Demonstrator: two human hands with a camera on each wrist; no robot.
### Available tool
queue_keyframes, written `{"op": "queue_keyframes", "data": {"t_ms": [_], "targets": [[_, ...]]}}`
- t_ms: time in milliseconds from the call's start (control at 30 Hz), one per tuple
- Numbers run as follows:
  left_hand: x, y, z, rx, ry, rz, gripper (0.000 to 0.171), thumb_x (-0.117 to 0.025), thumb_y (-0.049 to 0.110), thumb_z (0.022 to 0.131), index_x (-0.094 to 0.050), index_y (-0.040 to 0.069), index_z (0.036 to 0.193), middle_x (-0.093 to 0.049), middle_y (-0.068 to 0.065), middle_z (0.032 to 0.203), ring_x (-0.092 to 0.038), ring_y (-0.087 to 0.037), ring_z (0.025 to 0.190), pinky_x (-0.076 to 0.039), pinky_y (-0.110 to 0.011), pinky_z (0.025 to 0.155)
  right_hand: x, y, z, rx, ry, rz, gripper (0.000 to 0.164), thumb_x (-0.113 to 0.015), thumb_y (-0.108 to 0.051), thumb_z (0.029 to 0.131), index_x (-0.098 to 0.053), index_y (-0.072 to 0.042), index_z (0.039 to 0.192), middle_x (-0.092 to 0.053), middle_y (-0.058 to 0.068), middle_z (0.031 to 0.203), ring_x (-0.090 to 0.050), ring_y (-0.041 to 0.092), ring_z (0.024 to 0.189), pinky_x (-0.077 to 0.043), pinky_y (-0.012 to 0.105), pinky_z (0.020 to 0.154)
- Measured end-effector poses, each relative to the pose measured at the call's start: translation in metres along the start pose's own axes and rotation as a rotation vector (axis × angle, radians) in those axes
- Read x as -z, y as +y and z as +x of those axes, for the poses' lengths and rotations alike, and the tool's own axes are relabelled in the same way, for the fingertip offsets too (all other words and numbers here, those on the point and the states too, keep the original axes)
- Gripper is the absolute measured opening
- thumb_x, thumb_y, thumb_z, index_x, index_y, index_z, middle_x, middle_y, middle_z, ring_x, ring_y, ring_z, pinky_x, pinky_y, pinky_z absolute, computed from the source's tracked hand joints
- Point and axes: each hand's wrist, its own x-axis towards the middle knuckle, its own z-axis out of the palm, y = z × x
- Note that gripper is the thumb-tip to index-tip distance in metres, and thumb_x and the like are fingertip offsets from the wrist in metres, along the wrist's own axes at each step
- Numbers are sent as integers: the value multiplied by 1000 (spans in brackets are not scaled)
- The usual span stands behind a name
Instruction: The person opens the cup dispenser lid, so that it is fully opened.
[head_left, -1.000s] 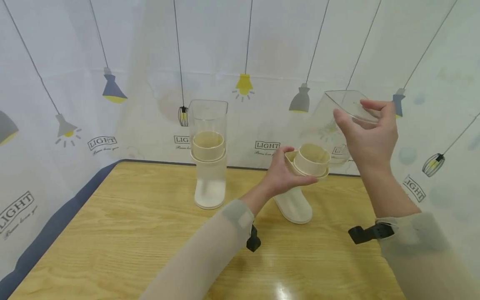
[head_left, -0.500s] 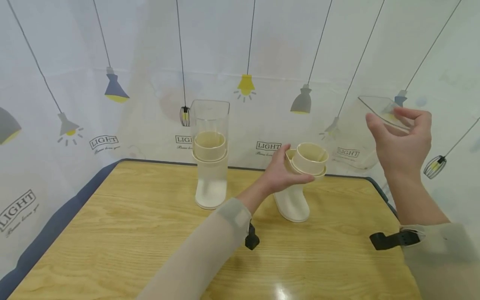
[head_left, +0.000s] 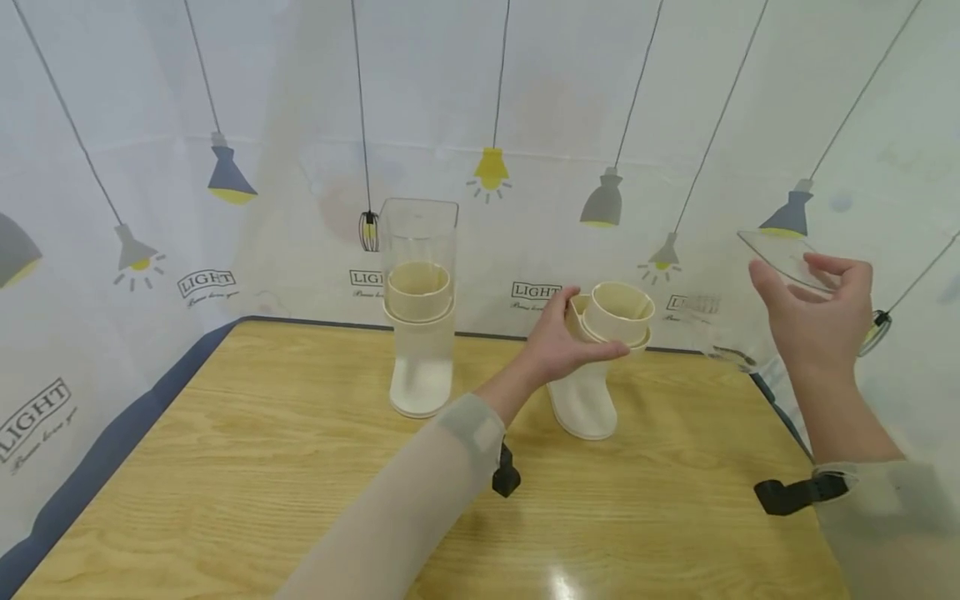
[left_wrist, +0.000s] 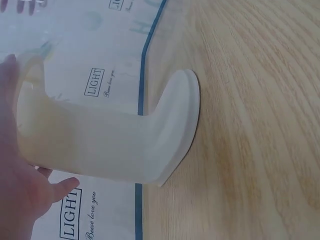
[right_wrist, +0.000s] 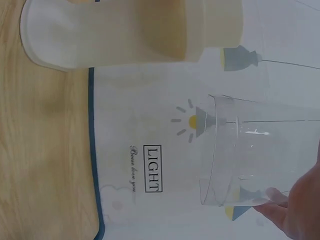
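Observation:
In the head view, my left hand grips the top of a cream stand with a round collar and a curved foot. Its foot rests on the table, as the lower part of the stand shows in the left wrist view. Raised at the right, my right hand pinches the upper edge of a clear plastic container, apart from the stand. The container is see-through, so its outline is faint in the head view. The right wrist view shows only part of that hand.
To the left stands a matching cream stand with a clear container seated on top. Both stands are on a wooden table. Behind hangs a white cloth printed with lamps, close to the table's back edge.
My right hand has carried the clear container to the right, away from the cream stand, then slightly downward. My left hand keeps its grip, and the stand has shifted only a little.

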Motion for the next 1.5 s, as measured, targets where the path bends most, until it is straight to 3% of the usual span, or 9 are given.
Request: {"op": "queue_keyframes", "data": {"t_ms": [133,267,433,600,767,967,1267,1500], "targets": [[0,-1,2,2,0,5,122,-100,47,77,-30,16,172,-46,-11,168,-53,-27,146,-48,-47,122,-1,26,6,-31,-20,-73,61,-85,-60,89,-51,-45,137,-43,-11,172,-57,-7,109,-48,12,75],[2,-1,4,6,-2,25,121,-99,49,79,-30,16,172,-46,-12,168,-53,-29,147,-48,-49,122,-5,54,12,-46,-63,-165,69,-81,-66,90,-48,-43,146,-36,-8,177,-59,8,127,-46,13,74],[2,0,7,49,1,83,118,-97,56,78,-33,26,172,-40,-12,171,-50,-33,151,-48,-54,122,-9,87,18,-93,-133,-236,94,-77,-71,90,-40,-27,164,-27,2,181,-49,34,152,-46,21,81],[4,1,10,65,-22,76,115,-96,54,80,-33,29,173,-44,-12,170,-50,-32,152,-48,-53,123,-13,110,20,-145,-181,-259,109,-76,-75,89,-31,-16,169,-20,9,182,-43,39,155,-48,33,91],[7,2,12,85,-58,54,116,-96,51,82,-30,31,174,-46,-13,171,-51,-33,153,-47,-53,124,-18,125,18,-176,-199,-241,113,-75,-76,89,-26,-14,171,-17,12,182,-39,38,154,-48,49,105],[6,0,16,88,-87,67,113,-94,53,83,-29,33,174,-50,-14,169,-53,-31,151,-50,-51,121,-22,140,14,-179,-204,-257,113,-72,-74,92,-24,-10,171,-19,18,180,-36,42,153,-41,62,120],[9,-3,20,82,-119,42,115,-93,50,85,-24,32,176,-42,-13,175,-48,-33,156,-44,-53,126,-27,155,15,-152,-172,-261,105,-73,-67,96,-27,-7,168,-24,23,175,-29,43,158,-31,65,128],[11,-2,21,68,-105,13,123,-95,51,82,-20,28,177,-30,-8,181,-38,-32,163,-37,-53,132,-31,160,18,-143,-212,-271,107,-72,-69,96,-24,-10,170,-18,25,177,-31,47,155,-33,67,125]]}}
